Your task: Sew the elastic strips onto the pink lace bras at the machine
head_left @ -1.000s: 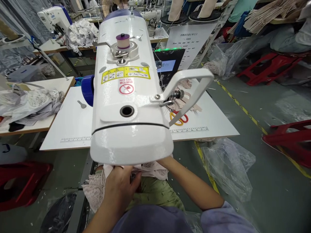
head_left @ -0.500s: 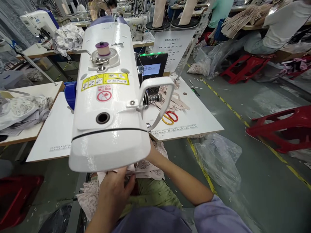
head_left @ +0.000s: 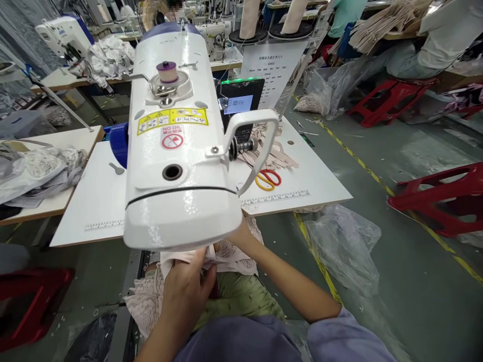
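A white sewing machine fills the middle of the view, its head jutting out over my lap. Below its front edge, my left hand is closed on a pale pink lace garment, thumb and fingers pinching the fabric. The lace drapes over my lap on both sides of the hand. My right hand reaches under the machine head beside the same lace; its fingers are hidden behind the head, so their grip does not show.
On the white table lie scissors with red and yellow handles, beige fabric strips and a printed ruler. A black control screen stands behind. Lace pieces lie on the left table; a red stool stands at right.
The view has shifted slightly, so the machine appears a little further right and higher. My left hand still pinches the lace, and my right arm stays under the machine head.
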A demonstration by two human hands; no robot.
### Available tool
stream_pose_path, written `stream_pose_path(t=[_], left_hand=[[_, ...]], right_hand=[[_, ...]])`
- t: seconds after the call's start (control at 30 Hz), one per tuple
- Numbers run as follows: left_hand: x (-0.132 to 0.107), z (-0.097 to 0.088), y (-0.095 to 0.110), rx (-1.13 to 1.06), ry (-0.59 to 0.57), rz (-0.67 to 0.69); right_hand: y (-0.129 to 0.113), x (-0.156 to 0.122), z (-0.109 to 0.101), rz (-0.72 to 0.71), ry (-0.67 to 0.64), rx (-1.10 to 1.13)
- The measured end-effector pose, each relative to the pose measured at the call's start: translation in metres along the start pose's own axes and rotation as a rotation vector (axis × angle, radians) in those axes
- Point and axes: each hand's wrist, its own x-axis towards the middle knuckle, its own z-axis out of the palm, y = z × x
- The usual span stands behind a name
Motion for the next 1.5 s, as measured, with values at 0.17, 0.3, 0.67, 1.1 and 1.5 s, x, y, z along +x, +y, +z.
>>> stream_pose_path(t=[0.17, 0.3, 0.67, 1.1, 1.5], left_hand=[[-0.005, -0.004, -0.006, -0.008, 0.039, -0.001], [-0.012, 0.001, -0.01, -0.025, 0.149, -0.035], [-0.062, 0.04, 0.048, -0.014, 0.168, 0.021], [-0.034, -0.028, 0.028, -0.341, -0.109, 0.222], [-0.033, 0.032, -0.012, -1.303, -0.443, -0.519]], right_hand=[[-0.006, -0.019, -0.006, 0.181, 0.043, 0.298], [-0.006, -0.039, -0.006, 0.282, -0.02, 0.45], [-0.04, -0.103, -0.021, 0.396, -0.19, 0.555], [-0.057, -0.107, -0.032, 0.343, -0.745, 0.614], [-0.024, -0.121, -0.004, -0.162, -0.24, -0.282]])
